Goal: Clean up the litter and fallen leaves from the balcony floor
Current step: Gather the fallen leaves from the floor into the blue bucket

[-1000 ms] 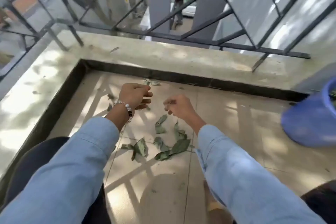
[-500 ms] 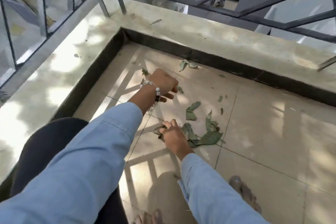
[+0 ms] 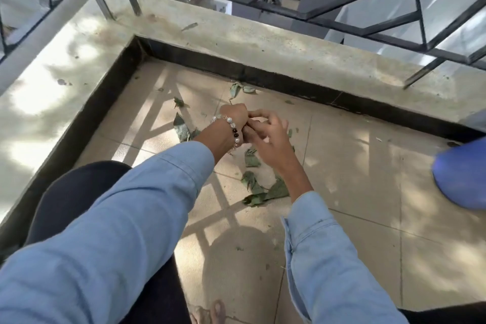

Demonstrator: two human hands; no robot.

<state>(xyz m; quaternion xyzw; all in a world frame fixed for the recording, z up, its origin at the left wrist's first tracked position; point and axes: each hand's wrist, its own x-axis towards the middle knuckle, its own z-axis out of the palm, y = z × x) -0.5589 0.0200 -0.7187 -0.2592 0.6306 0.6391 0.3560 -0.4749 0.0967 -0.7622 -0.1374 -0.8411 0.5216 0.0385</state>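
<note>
Broadly, the balcony floor (image 3: 355,192) of pale tiles fills the view, boxed on two sides by a raised concrete ledge (image 3: 236,39) with a dark skirting below it and a metal railing (image 3: 342,23) above; the ledge likely traps blown leaves in this corner, which would explain why they gather here; a blue bin (image 3: 460,179) sits at the right edge, near enough, I judge, to take what is picked up; next in size, the leaf pile (image 3: 265,191) lies on the floor just under the right forearm, with a single leaf (image 3: 251,158) above it, a larger one (image 3: 181,127) left of the wrists, two more (image 3: 239,88) against the skirting, and one (image 3: 189,26) up on the ledge; both arms in blue sleeves reach forward over the pile; the left hand (image 3: 232,121), with a bead bracelet (image 3: 231,126) at the wrist, has its grip curled shut, seemingly as a store for gathered scraps, though what it has hold of is hidden; the right hand (image 3: 265,137) touches it, fingers loosely bent and partly open, apparently passing something across, but I cannot tell whether it holds a leaf; gathering seems under way, with most leaves yet on the floor; light scraps could slip out during the transfer
</note>
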